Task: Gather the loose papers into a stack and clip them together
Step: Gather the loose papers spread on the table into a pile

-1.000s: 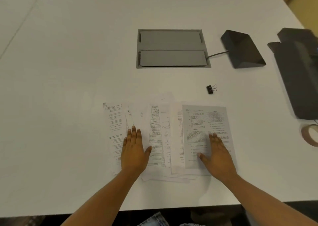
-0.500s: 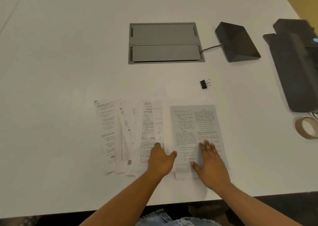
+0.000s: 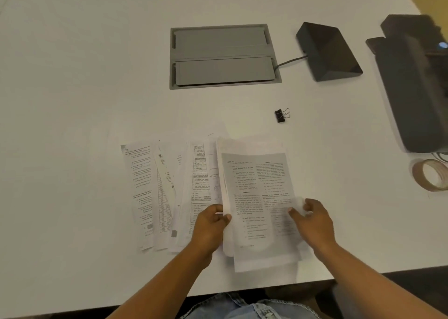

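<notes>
Several printed sheets (image 3: 169, 192) lie fanned out on the white table (image 3: 72, 100) near its front edge. At the right end of the fan a small pile of papers (image 3: 257, 197) is lifted at its near end. My left hand (image 3: 209, 226) grips the pile's left edge. My right hand (image 3: 312, 221) pinches its right edge, where the paper curls. A black binder clip (image 3: 281, 115) with silver handles lies on the table beyond the papers, untouched.
A grey cable hatch (image 3: 223, 56) is set into the table at the back. A dark wedge-shaped device (image 3: 327, 51) with a cable sits to its right, a large black device (image 3: 417, 83) at the right edge, and a tape roll (image 3: 430, 175) below it.
My left hand slid right across the fanned sheets to the rightmost pile. Both hands went from flat on the paper to gripping the pile's edges and raising it.
</notes>
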`<state>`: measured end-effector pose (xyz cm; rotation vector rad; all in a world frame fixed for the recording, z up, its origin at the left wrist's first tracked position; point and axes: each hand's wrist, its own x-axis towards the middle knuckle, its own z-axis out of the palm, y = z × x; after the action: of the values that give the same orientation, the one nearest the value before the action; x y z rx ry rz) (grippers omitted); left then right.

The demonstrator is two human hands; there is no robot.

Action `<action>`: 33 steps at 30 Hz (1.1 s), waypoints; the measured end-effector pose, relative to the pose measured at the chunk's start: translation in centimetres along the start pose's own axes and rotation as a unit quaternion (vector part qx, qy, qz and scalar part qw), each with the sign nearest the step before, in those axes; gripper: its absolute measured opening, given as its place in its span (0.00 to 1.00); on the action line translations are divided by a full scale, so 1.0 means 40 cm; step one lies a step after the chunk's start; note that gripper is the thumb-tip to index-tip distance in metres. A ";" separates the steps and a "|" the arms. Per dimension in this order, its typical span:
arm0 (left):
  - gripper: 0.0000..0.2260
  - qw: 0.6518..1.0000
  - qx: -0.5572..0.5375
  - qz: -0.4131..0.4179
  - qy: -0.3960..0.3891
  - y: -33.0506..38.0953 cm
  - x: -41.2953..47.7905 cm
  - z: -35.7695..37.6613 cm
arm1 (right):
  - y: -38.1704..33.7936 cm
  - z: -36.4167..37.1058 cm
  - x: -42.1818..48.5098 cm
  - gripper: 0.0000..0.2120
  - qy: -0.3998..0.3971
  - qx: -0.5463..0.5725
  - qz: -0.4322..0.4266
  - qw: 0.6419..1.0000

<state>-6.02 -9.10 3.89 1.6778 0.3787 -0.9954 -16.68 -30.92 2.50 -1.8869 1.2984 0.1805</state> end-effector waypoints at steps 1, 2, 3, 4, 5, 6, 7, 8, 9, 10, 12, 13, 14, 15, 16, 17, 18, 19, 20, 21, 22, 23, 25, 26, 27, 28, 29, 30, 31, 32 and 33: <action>0.06 1.000 -0.017 -0.006 -0.008 -0.002 -0.005 -0.004 | -0.004 -0.008 0.006 0.30 -0.017 0.026 0.024 0.999; 0.06 0.999 -0.029 -0.012 -0.011 -0.003 -0.007 -0.006 | -0.007 -0.015 0.010 0.29 -0.039 0.044 0.043 0.997; 0.06 0.999 -0.036 -0.017 -0.010 -0.004 -0.009 -0.006 | -0.009 -0.020 0.013 0.28 -0.061 0.061 0.061 0.994; 0.07 0.999 -0.030 -0.018 -0.002 -0.005 -0.010 -0.004 | -0.011 -0.023 0.012 0.28 -0.080 0.075 0.078 0.991; 0.09 1.000 -0.020 -0.016 0.013 -0.008 -0.010 -0.002 | -0.008 -0.023 0.011 0.28 -0.090 0.079 0.092 0.988; 0.10 1.000 -0.006 -0.010 0.028 -0.013 -0.007 -0.002 | -0.004 -0.022 0.010 0.28 -0.094 0.073 0.100 0.988; 0.11 0.999 0.002 -0.003 0.037 -0.018 -0.004 -0.002 | 0.001 -0.021 0.008 0.27 -0.097 0.060 0.104 0.988; 0.13 0.999 0.006 0.001 0.039 -0.021 -0.004 -0.002 | 0.008 -0.018 0.006 0.26 -0.101 0.053 0.107 0.988; 0.15 0.999 0.007 0.002 0.033 -0.026 -0.003 -0.003 | 0.016 -0.014 0.005 0.24 -0.110 0.054 0.112 0.986; 0.17 1.000 0.011 0.002 0.024 -0.030 -0.002 -0.004 | 0.026 -0.010 0.005 0.21 -0.121 0.062 0.117 0.984; 0.17 0.999 0.035 0.017 0.023 -0.038 -0.001 -0.008 | 0.036 -0.004 -0.007 0.16 -0.127 0.088 0.118 0.981; 0.15 0.998 0.052 0.031 0.035 -0.039 -0.001 -0.011 | 0.038 -0.002 -0.013 0.14 -0.118 0.101 0.107 0.982; 0.13 0.995 0.070 0.045 0.053 -0.040 0.001 -0.014 | 0.041 -0.001 -0.018 0.13 -0.103 0.107 0.091 0.985; 0.10 0.992 0.084 0.058 0.072 -0.041 0.003 -0.017 | 0.043 0.000 -0.021 0.12 -0.086 0.109 0.074 0.988; 0.06 0.989 0.097 0.068 0.092 -0.040 0.004 -0.019 | 0.043 -0.001 -0.024 0.12 -0.072 0.109 0.060 0.990; 0.03 0.985 0.106 0.075 0.109 -0.037 0.002 -0.022 | 0.040 -0.003 -0.026 0.11 -0.062 0.109 0.048 0.991; 0.03 0.982 0.113 0.080 0.126 -0.035 0.001 -0.024 | 0.038 -0.003 -0.026 0.09 -0.052 0.108 0.038 0.992; 0.04 0.981 0.110 0.082 0.140 -0.036 0.002 -0.027 | 0.035 -0.005 -0.024 0.08 -0.045 0.109 0.030 0.993; 0.05 0.980 0.104 0.082 0.151 -0.036 0.004 -0.030 | 0.034 -0.006 -0.021 0.06 -0.038 0.109 0.024 0.993; 0.06 0.979 0.096 0.083 0.160 -0.035 0.005 -0.035 | 0.029 -0.009 -0.019 0.04 -0.033 0.113 0.017 0.993; 0.08 0.978 0.092 0.083 0.168 -0.032 0.006 -0.039 | 0.025 -0.011 -0.017 0.04 -0.029 0.116 0.010 0.993; 0.08 0.977 0.089 0.082 0.174 -0.031 0.010 -0.046 | 0.021 -0.014 -0.015 0.05 -0.028 0.123 0.006 0.992; 0.08 0.977 0.096 0.072 0.175 -0.032 0.018 -0.058 | 0.017 -0.020 -0.009 0.03 -0.037 0.146 0.011 0.989; 0.08 0.976 0.107 0.070 0.179 -0.030 0.017 -0.061 | 0.015 -0.022 -0.009 0.02 -0.042 0.157 0.016 0.987; 0.10 0.969 0.127 0.076 0.197 -0.029 0.015 -0.063 | 0.013 -0.025 -0.009 0.04 -0.046 0.167 0.018 0.985; 0.13 0.956 0.149 0.095 0.232 -0.028 0.013 -0.065 | 0.014 -0.026 -0.008 0.06 -0.049 0.176 0.021 0.983; 0.16 0.940 0.168 0.121 0.271 -0.026 0.009 -0.065 | 0.012 -0.029 -0.009 0.07 -0.052 0.185 0.025 0.981; 0.17 0.927 0.179 0.147 0.297 -0.023 0.005 -0.065 | 0.010 -0.029 -0.011 0.07 -0.056 0.197 0.030 0.978; 0.18 0.925 0.184 0.160 0.292 -0.016 0.002 -0.063 | 0.008 -0.032 -0.012 0.07 -0.061 0.211 0.033 0.975; 0.18 0.931 0.193 0.159 0.265 -0.011 0.003 -0.057 | 0.008 -0.034 -0.014 0.07 -0.066 0.223 0.035 0.972; 0.19 0.938 0.210 0.147 0.233 -0.008 0.008 -0.051 | 0.008 -0.036 -0.015 0.07 -0.070 0.230 0.035 0.970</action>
<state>-5.19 -7.21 3.58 2.2890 0.2158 -0.4626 -17.66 -31.51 3.59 -1.4118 1.1904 0.0399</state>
